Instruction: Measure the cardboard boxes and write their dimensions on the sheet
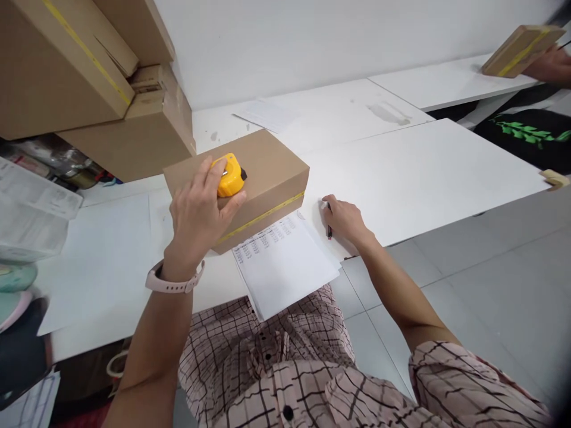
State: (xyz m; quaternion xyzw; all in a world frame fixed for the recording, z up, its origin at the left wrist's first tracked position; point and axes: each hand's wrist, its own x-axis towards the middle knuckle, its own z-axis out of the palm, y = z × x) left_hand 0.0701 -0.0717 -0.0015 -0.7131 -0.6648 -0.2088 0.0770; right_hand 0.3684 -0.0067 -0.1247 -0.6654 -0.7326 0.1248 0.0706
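A closed brown cardboard box (267,157) with a yellow strip along its side sits on the white table before me. On its top my left hand (198,205) has its fingers and thumb around a yellow tape measure (230,175) with a black tip. To the right of the box, my right hand (345,217) rests at the table's edge, fingers curled over a dark pen (329,229). Between the two hands, a stack of paper sheets (285,267) with handwritten columns lies partly against the box and overhangs the table edge.
Large cardboard boxes (147,119) are stacked at the left back. A white sheet (98,255) and a plastic-wrapped pack (35,208) lie left. Another paper (263,113) is near the wall. At far right, another person's hand (551,64) holds a flat cardboard box (520,50).
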